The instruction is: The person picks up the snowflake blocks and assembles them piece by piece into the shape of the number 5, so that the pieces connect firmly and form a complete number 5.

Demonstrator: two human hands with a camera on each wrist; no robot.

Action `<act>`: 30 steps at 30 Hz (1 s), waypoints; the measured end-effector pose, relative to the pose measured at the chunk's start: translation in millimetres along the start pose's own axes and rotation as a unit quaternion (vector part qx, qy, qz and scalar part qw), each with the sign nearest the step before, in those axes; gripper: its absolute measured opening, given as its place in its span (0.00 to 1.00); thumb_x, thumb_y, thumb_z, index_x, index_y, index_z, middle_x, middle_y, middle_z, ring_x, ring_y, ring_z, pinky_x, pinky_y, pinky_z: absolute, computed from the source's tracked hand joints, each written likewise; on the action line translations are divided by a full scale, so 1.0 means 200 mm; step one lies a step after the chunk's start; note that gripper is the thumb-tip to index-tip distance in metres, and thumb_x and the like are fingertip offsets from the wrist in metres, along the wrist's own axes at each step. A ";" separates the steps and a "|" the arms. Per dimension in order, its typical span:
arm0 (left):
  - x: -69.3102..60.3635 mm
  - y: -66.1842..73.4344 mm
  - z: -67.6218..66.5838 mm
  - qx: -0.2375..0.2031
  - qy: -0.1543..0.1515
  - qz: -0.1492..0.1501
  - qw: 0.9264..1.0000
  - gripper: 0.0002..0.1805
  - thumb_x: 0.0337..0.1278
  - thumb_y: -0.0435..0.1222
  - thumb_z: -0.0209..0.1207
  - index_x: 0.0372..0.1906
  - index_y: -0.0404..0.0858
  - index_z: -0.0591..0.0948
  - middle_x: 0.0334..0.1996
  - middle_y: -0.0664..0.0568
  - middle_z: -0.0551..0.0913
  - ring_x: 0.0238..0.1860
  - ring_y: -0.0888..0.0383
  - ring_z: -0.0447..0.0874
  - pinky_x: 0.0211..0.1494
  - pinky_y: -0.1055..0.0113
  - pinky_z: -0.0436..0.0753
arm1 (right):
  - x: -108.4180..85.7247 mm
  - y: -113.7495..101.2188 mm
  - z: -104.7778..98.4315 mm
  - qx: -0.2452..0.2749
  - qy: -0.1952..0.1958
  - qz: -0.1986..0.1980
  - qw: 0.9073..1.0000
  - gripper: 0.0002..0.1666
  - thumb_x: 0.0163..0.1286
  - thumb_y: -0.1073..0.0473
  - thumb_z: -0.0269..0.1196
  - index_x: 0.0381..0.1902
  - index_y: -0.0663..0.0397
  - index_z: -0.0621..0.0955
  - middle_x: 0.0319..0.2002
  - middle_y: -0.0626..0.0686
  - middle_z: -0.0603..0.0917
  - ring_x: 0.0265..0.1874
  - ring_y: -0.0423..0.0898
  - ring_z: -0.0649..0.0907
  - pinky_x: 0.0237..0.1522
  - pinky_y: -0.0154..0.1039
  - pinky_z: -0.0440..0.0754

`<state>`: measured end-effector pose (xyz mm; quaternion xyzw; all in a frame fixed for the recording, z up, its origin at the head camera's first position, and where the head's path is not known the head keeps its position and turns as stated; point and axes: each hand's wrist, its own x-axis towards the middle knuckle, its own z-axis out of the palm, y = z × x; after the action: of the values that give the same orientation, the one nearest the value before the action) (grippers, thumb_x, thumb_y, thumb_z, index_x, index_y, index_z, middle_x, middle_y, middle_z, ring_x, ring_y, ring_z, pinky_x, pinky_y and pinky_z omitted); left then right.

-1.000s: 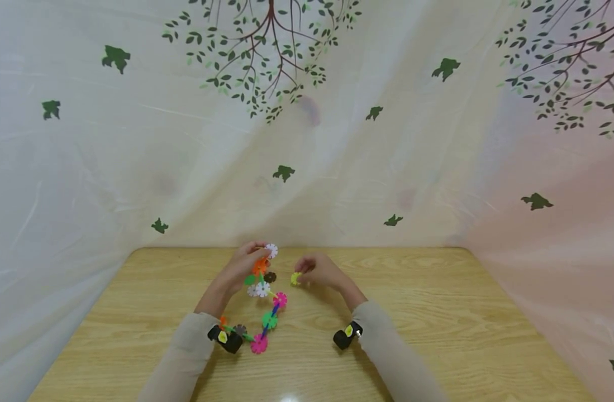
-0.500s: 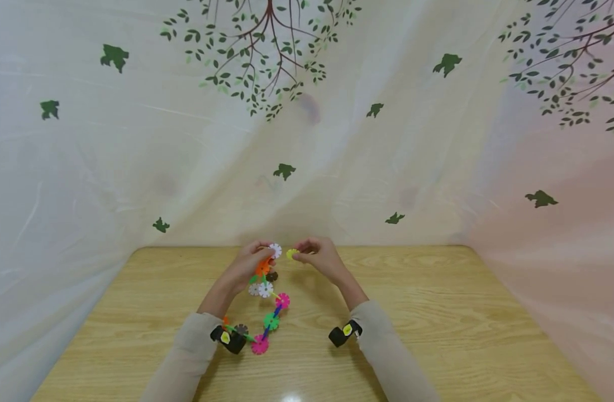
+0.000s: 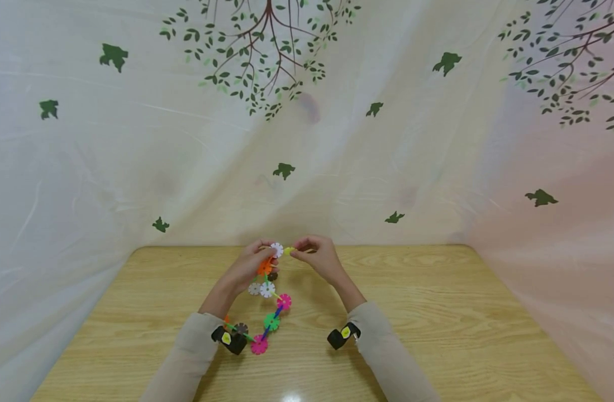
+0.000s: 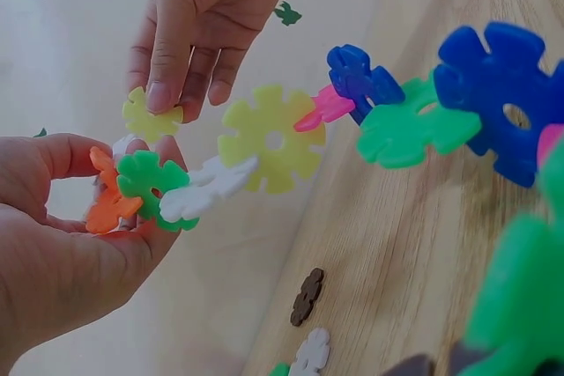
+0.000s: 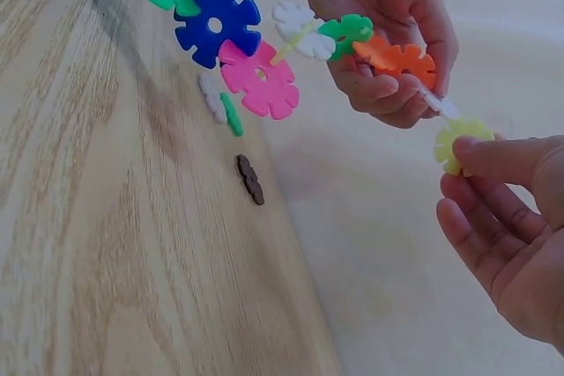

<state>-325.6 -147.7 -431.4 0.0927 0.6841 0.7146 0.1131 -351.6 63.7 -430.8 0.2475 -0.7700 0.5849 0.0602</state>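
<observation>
Table top [image 3: 417, 312]: light wood, visible grain, far corners rounded, slightly glossy toward the front. Lying flat on it, toward the far edge: one dark brown flower-shaped disc [image 5: 250, 180], one white disc [image 5: 211, 98], one green disc [image 5: 231, 115]. White and green just beside each other; brown near, apart from both.

Loads of room on the tabletop [image 3: 467, 318] out past the right sleeve [image 3: 387, 352], and a decent lane between that sleeve and the disc chain [image 3: 271, 322]. The chain's the snag imo: it snakes down from the left hand [image 3: 243, 265] to near the left wrist camera [image 3: 231, 339], with a loose brown disc [image 4: 307, 297] lying close by. Up top, the white disc [image 3: 277, 249] and yellow disc [image 3: 289, 251] plug the gap to the right hand [image 3: 319, 259]. Curtain [image 3: 337, 184] hangs behind the far edge.
</observation>
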 end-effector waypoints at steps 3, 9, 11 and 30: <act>0.00 0.00 0.00 -0.001 -0.003 0.003 1.000 0.15 0.79 0.35 0.48 0.61 0.32 0.68 0.35 0.52 0.77 0.37 0.60 0.80 0.51 0.60 0.88 | 0.00 0.00 0.00 0.014 0.007 -0.003 1.000 0.06 0.62 0.70 0.72 0.37 0.68 0.86 0.37 0.66 0.88 0.33 0.37 0.85 0.37 0.31 0.85; 0.00 -0.01 0.00 0.004 -0.011 0.011 1.000 0.14 0.78 0.36 0.50 0.59 0.33 0.69 0.32 0.53 0.75 0.33 0.60 0.78 0.50 0.61 0.88 | -0.01 -0.03 0.00 0.028 0.004 -0.003 1.000 0.08 0.62 0.70 0.72 0.38 0.71 0.86 0.38 0.69 0.87 0.34 0.42 0.86 0.38 0.29 0.85; 0.00 -0.01 0.00 0.006 -0.009 0.010 1.000 0.13 0.78 0.36 0.50 0.58 0.34 0.69 0.30 0.53 0.74 0.32 0.60 0.78 0.50 0.60 0.88 | -0.01 -0.03 0.00 0.031 -0.001 -0.001 1.000 0.08 0.62 0.71 0.71 0.38 0.72 0.86 0.39 0.70 0.87 0.35 0.43 0.86 0.38 0.30 0.85; 0.00 0.00 0.03 -0.004 0.033 0.040 0.999 0.04 0.75 0.32 0.54 0.47 0.36 0.75 0.39 0.52 0.76 0.36 0.56 0.81 0.54 0.55 0.87 | -0.01 0.01 0.01 0.025 0.001 -0.051 0.998 0.03 0.60 0.71 0.73 0.32 0.67 0.88 0.35 0.66 0.89 0.29 0.36 0.86 0.33 0.33 0.87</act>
<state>-324.0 -141.2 -430.7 0.0961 0.6803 0.7239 0.0620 -349.6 62.8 -434.7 0.2875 -0.7413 0.6006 0.0840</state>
